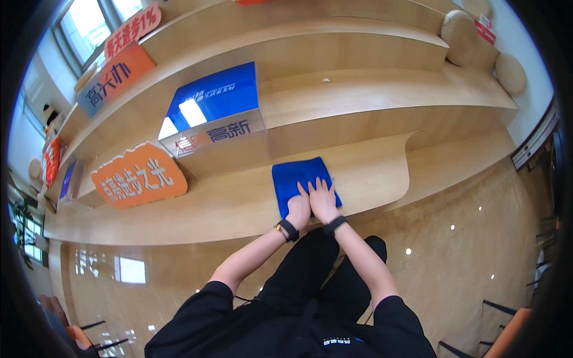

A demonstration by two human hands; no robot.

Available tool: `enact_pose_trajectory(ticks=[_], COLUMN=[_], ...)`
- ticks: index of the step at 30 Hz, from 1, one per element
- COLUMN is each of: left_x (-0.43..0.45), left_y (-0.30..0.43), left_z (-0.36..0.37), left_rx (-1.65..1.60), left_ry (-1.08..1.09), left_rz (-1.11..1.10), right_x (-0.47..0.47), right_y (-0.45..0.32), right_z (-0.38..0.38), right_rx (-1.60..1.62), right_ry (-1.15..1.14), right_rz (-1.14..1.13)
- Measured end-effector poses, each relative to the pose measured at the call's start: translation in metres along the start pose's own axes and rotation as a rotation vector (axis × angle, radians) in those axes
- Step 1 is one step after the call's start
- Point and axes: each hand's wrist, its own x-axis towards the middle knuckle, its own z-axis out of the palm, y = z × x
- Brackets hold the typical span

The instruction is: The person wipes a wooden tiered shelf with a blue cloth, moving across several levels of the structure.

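Observation:
A blue cloth [295, 176], folded into a rough rectangle, lies flat on the lowest wooden step [367, 179] in front of me. On its near left part rests my left hand [299, 209], its fingers partly curled; whether they pinch the fabric cannot be told. Close beside it, my right hand [322, 199] lies palm down on the cloth with the fingers spread. Both wrists wear dark bands. The cloth's near edge is partly hidden by my hands.
Left of the cloth stand an orange sign [141, 179] with writing and a clear box with a blue top [215, 96]. Higher wooden tiers rise behind, with round woven cushions [461, 38] at the right. The step's front edge curves above a glossy floor [438, 232].

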Motion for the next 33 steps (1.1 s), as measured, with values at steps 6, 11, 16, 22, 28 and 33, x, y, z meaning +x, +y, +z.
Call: enact_pose_trajectory(ticks=[6,11,16,22,28,33], left_x=[0.039,-0.009,0.02,0.114,0.08,0.081], left_y=[-0.006,0.047,0.085,0.093,0.119,0.163], left_z=[0.02,0.015,0.016,0.046,0.044,0.02], left_rx=[-0.001,0.197,0.033,0.123,0.129,0.134], left_ry=[0.028,-0.092,0.01,0.025,-0.043,-0.047], left_rz=[-0.004,0.222,0.225,0.133,0.419,0.668], right_x=[0.027,-0.055,-0.054,0.039,-0.034,-0.072], right_y=[0.024,0.042,0.084,0.113,0.133,0.176], right_z=[0.015,0.002,-0.015,-0.029,-0.007,-0.037], right_rx=[0.102,-0.001,-0.004,-0.059,-0.086,-0.132], right_ry=[0.037,-0.005,0.082,-0.186,-0.21,-0.136], right_rz=[0.074,0.143,0.158,0.46,0.455,0.413])
